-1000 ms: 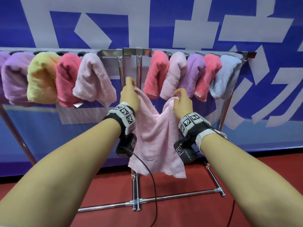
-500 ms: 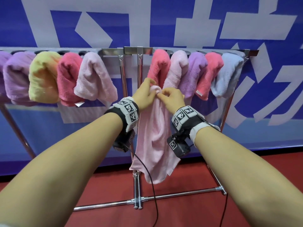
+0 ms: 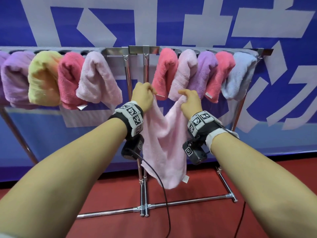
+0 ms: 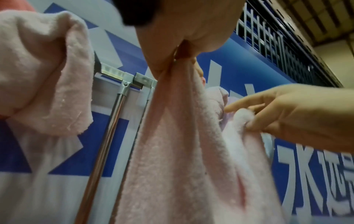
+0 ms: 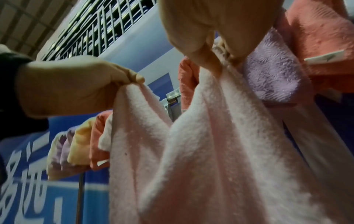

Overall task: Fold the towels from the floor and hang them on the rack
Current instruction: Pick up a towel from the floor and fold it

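A light pink towel (image 3: 163,143) hangs in the air between my two hands, in front of the metal rack (image 3: 144,48). My left hand (image 3: 143,96) pinches its upper left corner, and my right hand (image 3: 188,100) pinches the upper right corner. The top edge sags in a V between them. In the left wrist view the pink towel (image 4: 182,151) drops from my left hand (image 4: 182,50), with the right hand (image 4: 287,119) gripping its other corner. In the right wrist view the pink towel (image 5: 220,151) hangs from both hands.
Folded towels in purple, yellow, coral and pink (image 3: 99,78) hang left of the rack's centre post (image 3: 145,69). Coral, pink, purple and pale blue ones (image 3: 240,76) hang on the right. A blue and white banner stands behind. The floor (image 3: 197,220) is red.
Half a second ago my hands were together at the towel's top. Now they have drawn apart sideways, spreading the top edge, and sit slightly lower.
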